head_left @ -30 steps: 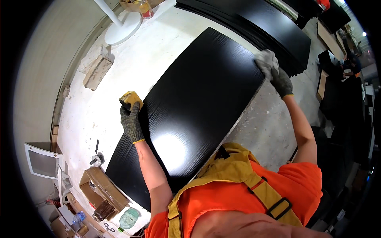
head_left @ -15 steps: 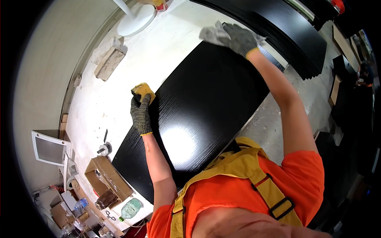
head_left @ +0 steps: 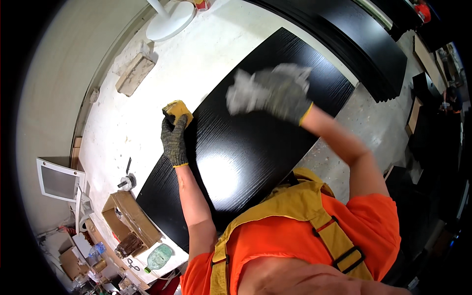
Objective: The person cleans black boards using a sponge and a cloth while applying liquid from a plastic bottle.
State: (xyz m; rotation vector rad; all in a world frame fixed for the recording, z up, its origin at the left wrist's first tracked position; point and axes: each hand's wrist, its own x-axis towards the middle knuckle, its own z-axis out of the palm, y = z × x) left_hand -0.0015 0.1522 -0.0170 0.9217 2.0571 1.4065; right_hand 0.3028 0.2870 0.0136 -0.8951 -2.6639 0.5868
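Observation:
A long glossy black wood-grain board (head_left: pixel 246 142) lies across the white table in front of me. My right hand (head_left: pixel 285 96), in a grey knit glove with a yellow cuff, is closed on a crumpled light-grey rag (head_left: pixel 243 93) over the board's far half; both are smeared by motion. At the board's left edge, my left hand (head_left: pixel 174 142), gloved the same way, grips a yellow block (head_left: pixel 178 112), sponge-like, with a dark patch. Whether the left hand also rests on the board I cannot tell.
Dark boards (head_left: pixel 354 39) are stacked at the far right. On the white table (head_left: pixel 196 59) stand a worn block (head_left: pixel 135 73) and a round white stand base (head_left: pixel 170 20). Near left are a cardboard box (head_left: pixel 130 219), a greenish plastic bottle (head_left: pixel 159 257) and a tape roll (head_left: pixel 127 183).
My right hand has swept the rag from the board's far end back toward me and slightly left, uncovering the far corner. My left hand keeps its place with the yellow block.

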